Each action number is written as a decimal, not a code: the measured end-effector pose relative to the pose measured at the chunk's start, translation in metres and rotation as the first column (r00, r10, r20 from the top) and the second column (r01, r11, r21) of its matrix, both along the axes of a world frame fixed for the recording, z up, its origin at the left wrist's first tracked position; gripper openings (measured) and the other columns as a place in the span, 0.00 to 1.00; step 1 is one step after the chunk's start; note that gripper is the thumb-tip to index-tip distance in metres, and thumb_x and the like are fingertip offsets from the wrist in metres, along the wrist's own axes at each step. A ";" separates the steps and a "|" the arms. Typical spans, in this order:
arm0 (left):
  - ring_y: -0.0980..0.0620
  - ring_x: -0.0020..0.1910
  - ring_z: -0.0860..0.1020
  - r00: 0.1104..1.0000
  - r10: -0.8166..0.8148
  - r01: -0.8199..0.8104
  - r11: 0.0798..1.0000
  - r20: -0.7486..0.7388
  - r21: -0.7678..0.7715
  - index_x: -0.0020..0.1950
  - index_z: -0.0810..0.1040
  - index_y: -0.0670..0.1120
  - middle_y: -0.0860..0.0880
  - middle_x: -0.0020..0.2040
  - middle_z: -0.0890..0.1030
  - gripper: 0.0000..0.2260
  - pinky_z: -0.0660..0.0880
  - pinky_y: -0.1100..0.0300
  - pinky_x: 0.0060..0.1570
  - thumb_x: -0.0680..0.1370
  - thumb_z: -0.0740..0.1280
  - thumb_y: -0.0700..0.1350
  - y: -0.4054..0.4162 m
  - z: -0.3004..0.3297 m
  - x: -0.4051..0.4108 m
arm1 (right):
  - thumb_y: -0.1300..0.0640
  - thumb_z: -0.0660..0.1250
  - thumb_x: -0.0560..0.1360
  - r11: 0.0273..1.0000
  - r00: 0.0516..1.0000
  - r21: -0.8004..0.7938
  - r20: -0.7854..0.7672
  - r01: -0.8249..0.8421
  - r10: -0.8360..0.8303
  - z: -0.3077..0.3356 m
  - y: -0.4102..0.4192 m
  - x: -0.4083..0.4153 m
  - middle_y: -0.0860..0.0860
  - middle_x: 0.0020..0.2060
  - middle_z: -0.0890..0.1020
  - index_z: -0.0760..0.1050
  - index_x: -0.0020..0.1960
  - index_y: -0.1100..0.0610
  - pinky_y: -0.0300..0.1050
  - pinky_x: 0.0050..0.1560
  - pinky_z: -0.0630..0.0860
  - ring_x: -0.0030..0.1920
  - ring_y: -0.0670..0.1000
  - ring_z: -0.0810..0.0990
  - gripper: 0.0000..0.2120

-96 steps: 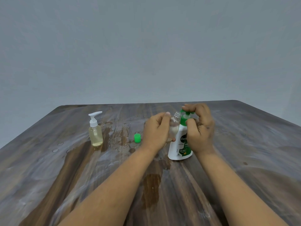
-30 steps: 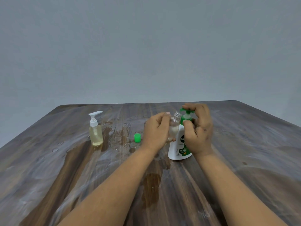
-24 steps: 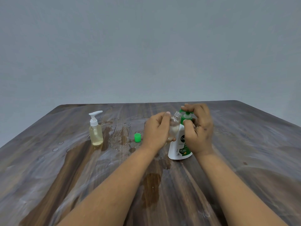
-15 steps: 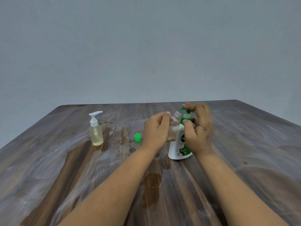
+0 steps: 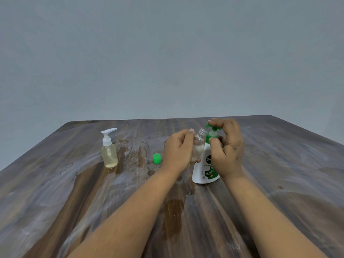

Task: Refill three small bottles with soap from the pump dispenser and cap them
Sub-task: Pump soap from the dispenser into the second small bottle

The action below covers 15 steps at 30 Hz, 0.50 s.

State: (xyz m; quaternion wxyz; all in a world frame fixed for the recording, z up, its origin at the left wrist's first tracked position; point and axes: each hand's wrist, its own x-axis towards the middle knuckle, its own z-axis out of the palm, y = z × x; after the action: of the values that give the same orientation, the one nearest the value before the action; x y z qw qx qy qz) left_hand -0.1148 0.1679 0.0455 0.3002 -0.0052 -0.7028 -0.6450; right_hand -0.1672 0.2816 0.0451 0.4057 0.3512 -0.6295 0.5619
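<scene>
little moved: left hand [image 5: 177,148] grip holds small bottle [image 5: 198,146] at pump dispenser [image 5: 205,170] spout; right hand [image 5: 228,146] presses pump.

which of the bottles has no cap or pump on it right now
The small clear bottle gripped in the left hand, its open neck tilted toward the green pump. The yellow-soap bottle wears a white pump, and the white dispenser a green one.

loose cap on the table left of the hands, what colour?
Bright green; the loose cap shows clearly in the head view, the only view.

Green cap [image 5: 157,158], white/green dispenser [image 5: 204,170], brown streaky table [image 5: 279,183].
</scene>
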 end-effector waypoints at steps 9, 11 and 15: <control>0.58 0.25 0.75 1.000 0.001 -0.001 1.000 -0.014 -0.007 0.31 0.74 0.48 0.56 0.26 0.76 0.19 0.78 0.56 0.25 0.83 0.60 0.45 0.000 0.001 0.000 | 0.67 0.58 0.66 0.999 0.999 0.010 0.027 0.038 -0.039 0.000 -0.002 0.000 0.52 0.43 0.77 0.78 0.44 0.61 0.29 0.45 0.69 0.46 0.36 0.74 0.12; 0.58 0.24 0.75 1.000 0.000 0.000 1.000 -0.015 -0.012 0.31 0.74 0.48 0.56 0.25 0.75 0.20 0.79 0.54 0.26 0.83 0.60 0.45 0.001 0.001 0.001 | 0.66 0.58 0.66 1.000 0.999 -0.002 0.023 0.028 -0.028 0.000 -0.001 0.000 0.49 0.43 0.76 0.77 0.45 0.61 0.34 0.44 0.72 0.46 0.37 0.74 0.13; 0.55 0.28 0.76 1.000 0.010 -0.010 1.000 -0.007 -0.007 0.31 0.75 0.48 0.56 0.27 0.76 0.20 0.79 0.53 0.27 0.83 0.60 0.46 0.000 0.001 0.001 | 0.64 0.57 0.66 1.000 1.000 -0.021 0.009 -0.019 0.019 0.000 -0.001 0.002 0.43 0.46 0.75 0.77 0.50 0.57 0.44 0.44 0.76 0.48 0.42 0.76 0.16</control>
State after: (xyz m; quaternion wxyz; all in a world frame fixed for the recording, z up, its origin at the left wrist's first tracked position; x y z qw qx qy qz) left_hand -0.1143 0.1681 0.0462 0.3059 -0.0053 -0.7040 -0.6409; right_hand -0.1651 0.2809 0.0451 0.4012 0.3501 -0.6221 0.5739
